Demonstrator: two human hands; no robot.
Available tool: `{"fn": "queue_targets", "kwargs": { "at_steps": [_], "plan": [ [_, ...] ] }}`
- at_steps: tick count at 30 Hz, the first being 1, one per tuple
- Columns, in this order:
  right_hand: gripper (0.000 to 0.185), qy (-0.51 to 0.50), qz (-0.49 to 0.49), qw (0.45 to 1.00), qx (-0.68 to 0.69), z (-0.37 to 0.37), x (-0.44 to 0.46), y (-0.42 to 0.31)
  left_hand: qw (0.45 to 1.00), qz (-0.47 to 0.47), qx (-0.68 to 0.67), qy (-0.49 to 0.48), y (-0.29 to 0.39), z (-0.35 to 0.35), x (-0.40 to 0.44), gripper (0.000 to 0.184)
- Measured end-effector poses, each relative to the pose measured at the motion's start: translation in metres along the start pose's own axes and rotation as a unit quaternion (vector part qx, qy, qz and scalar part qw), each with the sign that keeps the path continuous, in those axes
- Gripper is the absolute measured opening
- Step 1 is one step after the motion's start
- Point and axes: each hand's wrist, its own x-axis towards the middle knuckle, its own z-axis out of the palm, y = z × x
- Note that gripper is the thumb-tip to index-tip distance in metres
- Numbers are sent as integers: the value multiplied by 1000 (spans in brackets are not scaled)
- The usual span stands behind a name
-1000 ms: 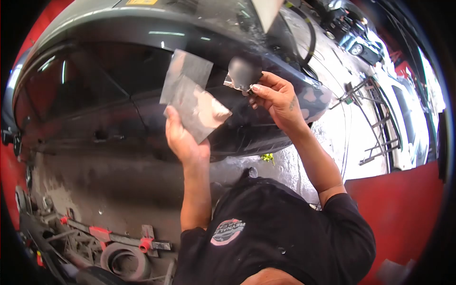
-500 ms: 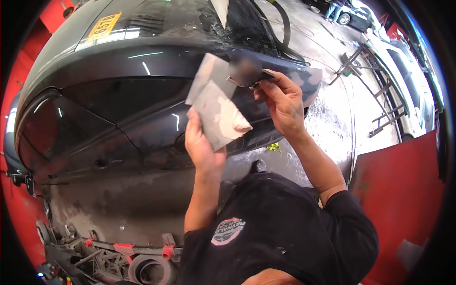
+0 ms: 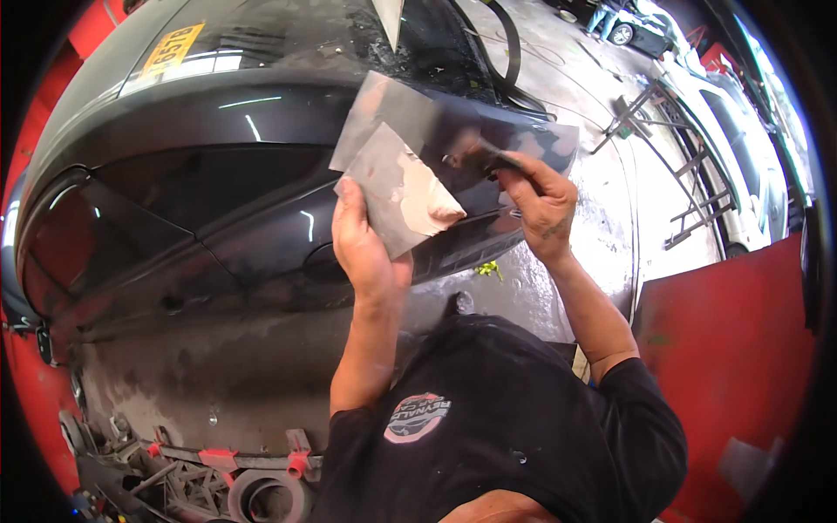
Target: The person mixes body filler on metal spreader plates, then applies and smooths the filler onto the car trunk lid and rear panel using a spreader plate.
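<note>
My left hand (image 3: 370, 244) grips a flat grey board (image 3: 370, 179) from below, its thumb on the face. Pinkish-cream paste (image 3: 425, 200) lies on the board, heaped towards its right corner. A second grey sheet (image 3: 375, 105) shows behind the board's upper part. Right of the board, my right hand (image 3: 540, 196) pinches a thin dark spreader (image 3: 501, 160) between thumb and fingers; its far end is blurred. Both hands are above the side of a dark car (image 3: 261, 187), whose corner near the right hand has pale patches (image 3: 549, 144).
A metal stand (image 3: 689, 174) and a white car (image 3: 741, 183) are at the right, beside a red panel (image 3: 724, 349). Metal parts and a round ring (image 3: 270, 497) lie at the lower left. A person (image 3: 602, 19) stands at the far back.
The board moved right, then slightly up and left in the last half second. My right hand has come lower and further right, its spreader tilted differently. The whole view has shifted.
</note>
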Motion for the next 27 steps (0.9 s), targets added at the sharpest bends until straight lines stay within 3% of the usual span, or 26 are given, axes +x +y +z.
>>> {"fn": "queue_targets", "kwargs": {
  "at_steps": [4, 7, 11, 17, 20, 22, 24, 27],
  "plan": [
    [20, 11, 2, 1000, -2, 3, -3, -16, 1000, 8, 5, 20, -8, 7, 1, 44],
    [20, -73, -123, 986, -80, 3, -4, -9, 1000, 18, 6, 13, -18, 5, 1, 43],
    [26, -106, -200, 961, -157, 0, -5, -6, 999, 47, 12, -4, -17, 3, 2, 45],
    [30, -177, -215, 933, -227, -15, 0, -3, 997, 44, 44, -52, -8, -2, 3, 48],
    [29, -219, -201, 919, -261, -29, -2, 4, 996, 52, 59, -47, 1, 0, 2, 49],
    [27, -164, -31, 975, -148, -31, -6, -4, 996, 45, 62, -49, 6, -3, 2, 49],
    [26, -87, 137, 986, -28, -34, -12, -12, 997, 34, 54, -42, 7, -5, 3, 49],
    [25, -53, 104, 993, 7, -27, -17, -15, 997, -16, 56, -60, -2, -5, 0, 50]
  ]
}}
